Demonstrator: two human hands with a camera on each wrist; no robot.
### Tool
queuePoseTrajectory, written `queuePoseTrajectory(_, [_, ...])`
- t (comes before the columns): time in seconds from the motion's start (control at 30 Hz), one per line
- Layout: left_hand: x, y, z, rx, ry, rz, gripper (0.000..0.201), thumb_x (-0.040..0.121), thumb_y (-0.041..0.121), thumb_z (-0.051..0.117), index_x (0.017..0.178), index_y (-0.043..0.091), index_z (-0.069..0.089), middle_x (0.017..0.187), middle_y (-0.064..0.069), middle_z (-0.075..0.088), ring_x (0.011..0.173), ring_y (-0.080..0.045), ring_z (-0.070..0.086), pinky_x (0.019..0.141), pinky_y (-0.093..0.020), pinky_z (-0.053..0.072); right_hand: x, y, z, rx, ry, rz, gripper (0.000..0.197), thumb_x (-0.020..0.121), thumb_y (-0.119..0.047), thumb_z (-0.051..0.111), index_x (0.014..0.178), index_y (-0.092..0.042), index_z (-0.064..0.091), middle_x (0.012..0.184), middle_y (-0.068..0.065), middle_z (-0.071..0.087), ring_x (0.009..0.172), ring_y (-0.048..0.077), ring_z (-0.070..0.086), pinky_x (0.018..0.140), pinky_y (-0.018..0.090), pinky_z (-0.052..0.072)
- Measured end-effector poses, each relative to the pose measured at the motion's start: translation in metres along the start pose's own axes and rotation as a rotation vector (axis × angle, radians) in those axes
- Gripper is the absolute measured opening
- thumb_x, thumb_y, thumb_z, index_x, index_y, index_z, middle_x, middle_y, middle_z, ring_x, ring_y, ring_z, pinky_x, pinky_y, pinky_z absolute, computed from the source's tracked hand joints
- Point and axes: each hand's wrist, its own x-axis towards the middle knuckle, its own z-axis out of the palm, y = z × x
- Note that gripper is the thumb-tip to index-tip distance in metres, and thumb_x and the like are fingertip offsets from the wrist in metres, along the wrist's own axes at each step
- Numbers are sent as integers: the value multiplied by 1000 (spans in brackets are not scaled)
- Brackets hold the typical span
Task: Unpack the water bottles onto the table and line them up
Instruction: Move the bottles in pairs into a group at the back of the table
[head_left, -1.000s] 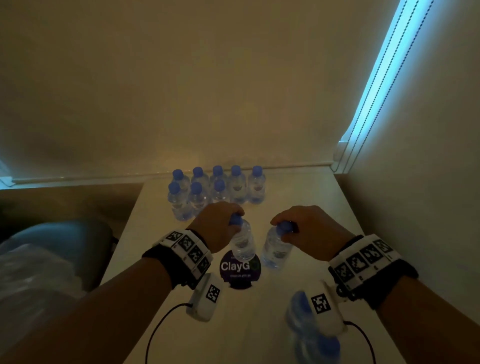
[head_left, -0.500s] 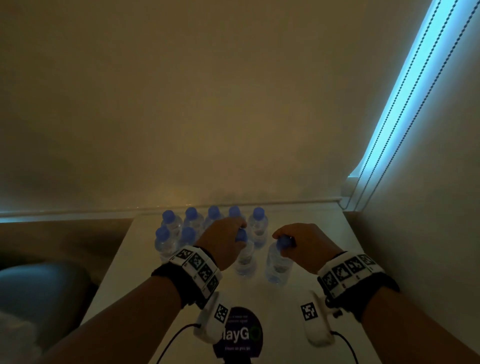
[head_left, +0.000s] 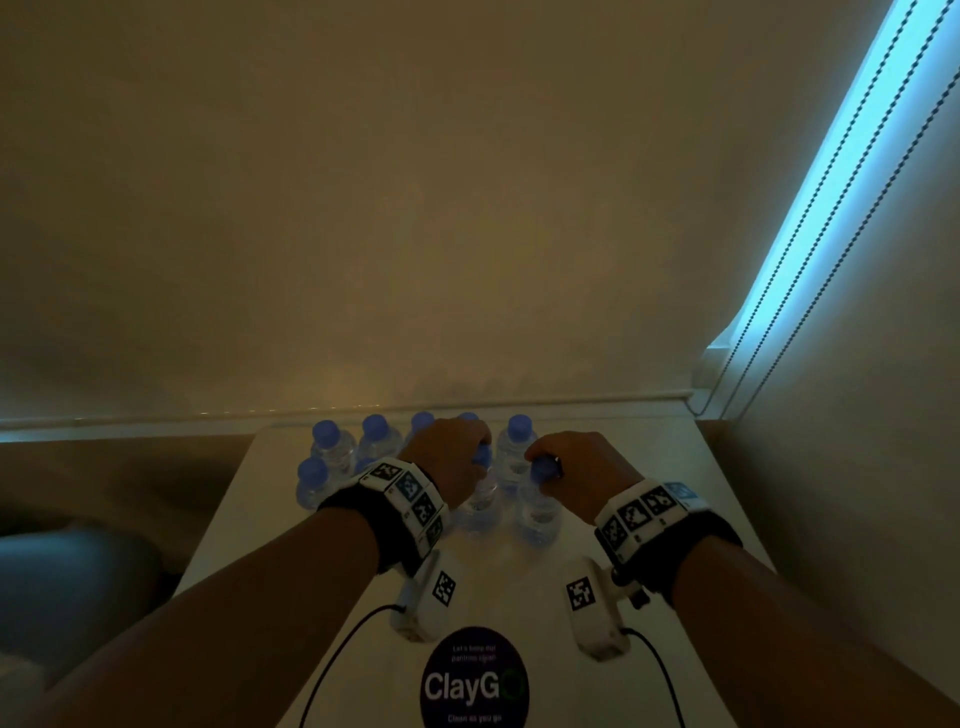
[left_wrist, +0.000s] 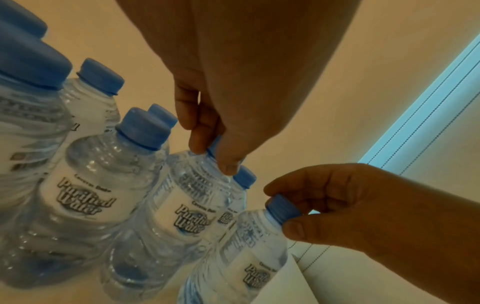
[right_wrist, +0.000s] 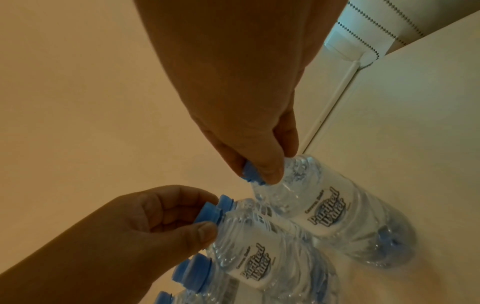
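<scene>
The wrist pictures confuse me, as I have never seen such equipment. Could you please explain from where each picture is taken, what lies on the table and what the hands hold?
There is no machine here: a person works with two bare hands. The wide picture comes from a camera on the person's head and looks down at a white table. The other two come from small wrist cameras, one strapped under each wrist. Each looks along its own hand and also catches the other hand from the side.

On the table stands a group of water bottles with blue caps. A round dark sticker lies nearer the person.

The left hand pinches the cap of the left bottle. The right hand pinches the cap of the right bottle. Both are upright, at the near side of the group.
</scene>
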Motion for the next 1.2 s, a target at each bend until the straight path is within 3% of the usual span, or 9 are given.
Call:
queuePoseTrajectory(0.2, [4,-4,10,28,-1,-23,15,87,8,50,99,6,59,92,-14,63,84,-31,61,75,-36,49,10,2,16,51,27,12,34,83,-7,57,115,-15,63,115,13,67,105,30,62,93,35,50])
queuePoseTrajectory(0.4, [8,-4,18,54,18,-4,8,86,6,52,89,6,59,86,-13,63,78,-29,61,77,-43,53,17,2,24,30,66,-16,19,82,-7,53,95,-12,65,93,14,68,88,31,63,71,31,44])
queuePoseTrajectory(0.63, [11,-10,24,48,34,11,6,86,5,51,88,5,56,84,-15,60,74,-33,58,74,-48,52,19,2,27,51,108,-46,20,82,-7,56,99,-12,68,93,15,70,85,32,64,76,37,52])
queuePoseTrajectory(0.87, [12,-10,22,90,31,1,8,87,7,50,83,7,57,82,-13,59,74,-30,59,73,-43,53,22,5,30,61,121,-36,19,82,-11,56,97,-16,67,93,7,70,84,25,64,72,27,46])
queuePoseTrajectory(1.0, [14,-7,21,150,4,-38,15,88,7,47,75,11,50,71,-5,47,73,-31,56,68,-40,48,22,7,29,62,118,-32,18,82,-11,56,94,-19,66,91,7,70,78,23,63,71,27,46])
queuePoseTrajectory(1.1, [15,-8,21,160,-11,-57,14,89,10,47,92,7,61,94,-12,60,86,-32,61,77,-43,52,22,9,30,75,118,-24,21,81,-12,58,96,-23,66,93,5,70,78,21,62,72,25,45])
queuePoseTrajectory(1.2, [15,-7,20,212,-44,-56,20,89,11,50,105,10,62,110,-13,60,95,-32,61,85,-46,52,24,12,31,89,116,-7,26,80,-14,60,103,-25,65,101,4,70,84,20,64,75,23,45])
